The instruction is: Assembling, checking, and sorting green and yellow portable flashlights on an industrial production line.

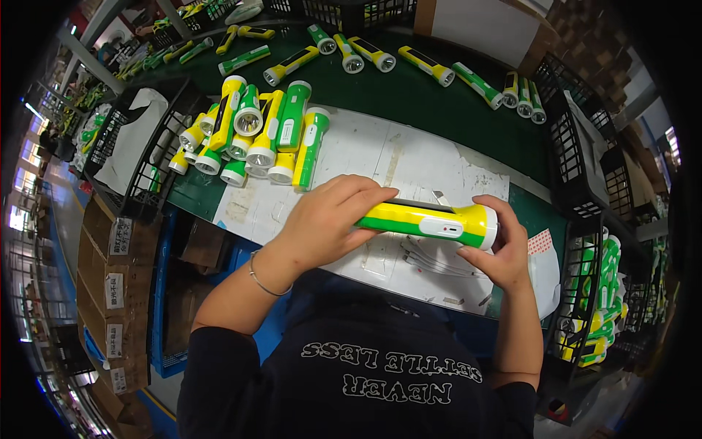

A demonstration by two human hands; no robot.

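A yellow and green flashlight (420, 222) lies level across the front of me, held above the white work sheet. My left hand (329, 219) is closed round its tail end, and my right hand (506, 245) grips the white-rimmed head at the right. A small white panel with a switch faces me on its side. Below it, several thin white cables (431, 262) rest on the sheet (351, 157). Beyond my left hand a heap of yellow and green flashlights (248, 121) is stacked, with one flashlight (312, 146) leaning at its right side.
Several more flashlights (292, 64) lie in a row along the far green table (365, 84). Black plastic crates stand left (157, 157) and right (585, 179); another crate (592, 333) at lower right holds flashlights. A red-dotted sticker sheet (540, 243) lies right. Cardboard boxes (99, 260) stand lower left.
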